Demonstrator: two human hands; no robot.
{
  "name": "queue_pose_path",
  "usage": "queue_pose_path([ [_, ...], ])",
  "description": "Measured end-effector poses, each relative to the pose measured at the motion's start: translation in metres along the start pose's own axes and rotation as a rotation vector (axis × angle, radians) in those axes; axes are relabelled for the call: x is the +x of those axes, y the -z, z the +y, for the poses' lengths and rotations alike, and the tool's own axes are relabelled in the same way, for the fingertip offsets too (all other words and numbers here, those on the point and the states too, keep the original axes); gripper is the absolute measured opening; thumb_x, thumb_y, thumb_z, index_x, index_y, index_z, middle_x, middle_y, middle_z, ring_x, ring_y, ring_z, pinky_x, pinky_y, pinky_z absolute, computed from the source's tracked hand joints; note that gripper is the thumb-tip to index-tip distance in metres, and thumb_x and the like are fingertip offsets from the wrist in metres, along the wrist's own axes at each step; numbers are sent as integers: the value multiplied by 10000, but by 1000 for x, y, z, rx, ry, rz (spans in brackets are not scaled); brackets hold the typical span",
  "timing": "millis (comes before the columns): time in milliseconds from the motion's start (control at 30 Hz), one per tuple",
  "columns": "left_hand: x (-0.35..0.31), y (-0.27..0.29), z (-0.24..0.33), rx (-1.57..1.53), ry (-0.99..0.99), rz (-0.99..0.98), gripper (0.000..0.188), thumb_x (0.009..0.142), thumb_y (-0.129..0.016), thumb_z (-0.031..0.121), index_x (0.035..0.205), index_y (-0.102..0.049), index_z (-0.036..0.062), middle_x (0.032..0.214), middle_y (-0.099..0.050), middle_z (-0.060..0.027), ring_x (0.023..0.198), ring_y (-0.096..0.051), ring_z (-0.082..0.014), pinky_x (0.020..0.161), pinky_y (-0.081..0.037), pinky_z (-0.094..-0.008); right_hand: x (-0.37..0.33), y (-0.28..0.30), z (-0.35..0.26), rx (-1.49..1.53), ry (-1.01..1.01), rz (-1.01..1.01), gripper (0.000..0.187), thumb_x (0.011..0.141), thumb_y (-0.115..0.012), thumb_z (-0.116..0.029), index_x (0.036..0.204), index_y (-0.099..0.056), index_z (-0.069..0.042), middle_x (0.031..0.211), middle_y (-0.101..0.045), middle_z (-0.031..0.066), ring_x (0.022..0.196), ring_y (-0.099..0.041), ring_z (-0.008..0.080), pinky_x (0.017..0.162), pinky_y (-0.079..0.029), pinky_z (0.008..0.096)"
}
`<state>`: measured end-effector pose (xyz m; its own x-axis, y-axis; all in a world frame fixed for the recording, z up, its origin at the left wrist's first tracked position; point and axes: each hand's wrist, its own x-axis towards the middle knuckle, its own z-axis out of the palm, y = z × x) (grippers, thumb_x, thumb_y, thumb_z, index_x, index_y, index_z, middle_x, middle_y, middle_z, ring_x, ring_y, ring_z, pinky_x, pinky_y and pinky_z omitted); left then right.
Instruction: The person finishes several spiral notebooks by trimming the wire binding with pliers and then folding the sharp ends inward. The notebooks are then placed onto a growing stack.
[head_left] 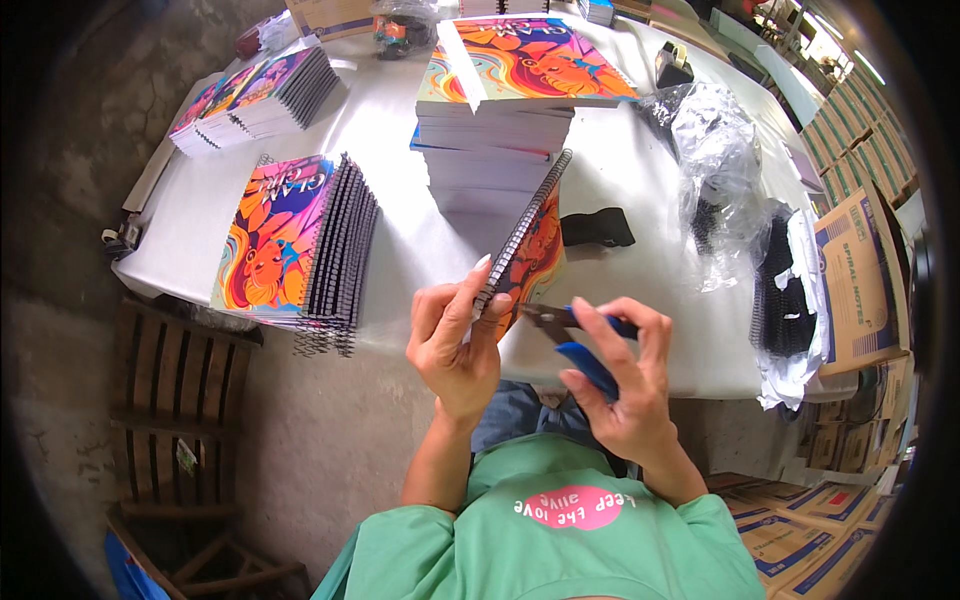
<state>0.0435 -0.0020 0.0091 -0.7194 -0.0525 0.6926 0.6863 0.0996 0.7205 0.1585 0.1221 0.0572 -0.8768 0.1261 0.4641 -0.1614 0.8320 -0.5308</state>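
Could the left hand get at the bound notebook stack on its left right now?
Probably not yet: the left hand is gripping a spiral notebook. The path to the stack itself looks open.

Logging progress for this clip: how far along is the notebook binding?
Done: a stack of spiral-bound notebooks lies at left. In hand: left hand holds a notebook by its spiral end; right hand holds blue-handled pliers near it. Left: a tall stack and black coils wait.
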Motion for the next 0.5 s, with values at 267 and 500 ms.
queue_pose_path([
  [267,0,3,1,61,-51,-44,409,709,-662,-99,1094,-661,42,804,-553,-30,700,-533,-103,610,-453,-224,14,-3,-6,-33,24,-10,520,767,-698,-249,1263,-551,-191,1174,-428,132,1096,-386,309,959,-275,451],
  [500,-2,1,1,73,-66,-33,428,701,-631,-140,1092,-660,31,819,-540,-33,689,-535,-81,610,-462,-206,14,1,-5,31,46,-17,505,761,-705,-221,1243,-565,-162,1142,-451,130,1056,-422,294,930,-324,419],
])
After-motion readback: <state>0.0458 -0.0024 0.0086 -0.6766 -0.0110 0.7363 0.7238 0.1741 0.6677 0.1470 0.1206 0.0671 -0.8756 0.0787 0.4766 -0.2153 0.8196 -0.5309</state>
